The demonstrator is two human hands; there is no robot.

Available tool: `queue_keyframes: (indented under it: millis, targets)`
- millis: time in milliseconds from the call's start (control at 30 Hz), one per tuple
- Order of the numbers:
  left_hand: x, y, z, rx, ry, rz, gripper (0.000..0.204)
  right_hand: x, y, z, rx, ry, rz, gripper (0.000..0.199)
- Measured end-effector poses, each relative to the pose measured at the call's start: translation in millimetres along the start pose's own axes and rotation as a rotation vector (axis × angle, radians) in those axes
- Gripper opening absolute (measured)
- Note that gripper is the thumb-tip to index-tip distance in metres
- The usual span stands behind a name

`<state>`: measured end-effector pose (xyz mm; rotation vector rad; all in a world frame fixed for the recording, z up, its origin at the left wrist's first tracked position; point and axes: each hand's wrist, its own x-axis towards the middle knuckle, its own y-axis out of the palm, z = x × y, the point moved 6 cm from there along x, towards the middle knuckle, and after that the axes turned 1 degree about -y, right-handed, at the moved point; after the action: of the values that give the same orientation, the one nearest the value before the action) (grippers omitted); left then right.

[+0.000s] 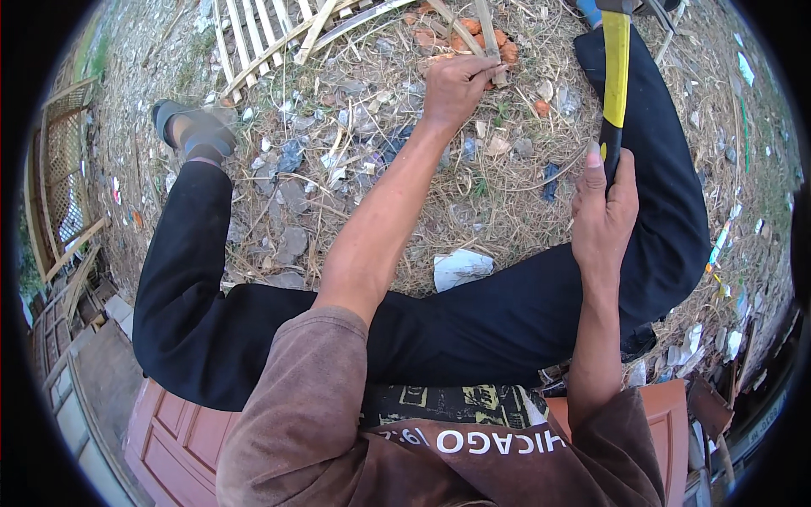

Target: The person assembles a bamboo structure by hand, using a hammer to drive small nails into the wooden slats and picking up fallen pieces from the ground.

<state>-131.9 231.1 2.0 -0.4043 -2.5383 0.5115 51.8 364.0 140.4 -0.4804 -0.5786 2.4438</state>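
My right hand is wrapped round the black grip of a hammer with a yellow and black handle. The hammer is raised over my right leg, its head partly cut off by the top edge. Farther left, my left hand is closed in a pinch at the near ends of two wooden slats, which meet there. Its fingertips touch the slat, but anything small between them cannot be made out. Broken orange bricks lie under and beside the slats.
A frame of pale wooden slats lies at the far left. My legs in black trousers spread around the littered, straw-covered ground. A white fragment lies close to my thigh. Under me is a reddish panelled board; lattice panels stand left.
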Motion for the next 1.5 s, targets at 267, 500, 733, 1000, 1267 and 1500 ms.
queue_keyframes:
  millis: [267, 500, 733, 1000, 1267, 1500]
  targets:
    - [1, 2, 8, -0.006, -0.001, -0.017, 0.011, -16, 24, -29, -0.253, -0.049, 0.122, 0.02]
    - [2, 2, 3, 0.092, -0.001, -0.019, 0.015, -10, 21, -17, -0.256, -0.044, 0.119, 0.02]
    - [3, 3, 7, 0.111, -0.046, 0.008, 0.016, -7, 30, -33, -0.265, -0.022, 0.148, 0.019]
    - [4, 4, 0, 0.073, -0.033, 0.004, 0.017, -25, 13, -31, -0.255, -0.012, 0.11, 0.021]
    - [-1, -4, 11, 0.074, -0.163, 0.022, 0.016, -109, -24, -22, -0.046, 0.116, 0.011, 0.024]
    - [1, 2, -2, 0.029, -0.086, -0.018, 0.018, -143, -35, 7, 0.173, 0.159, -0.03, 0.026]
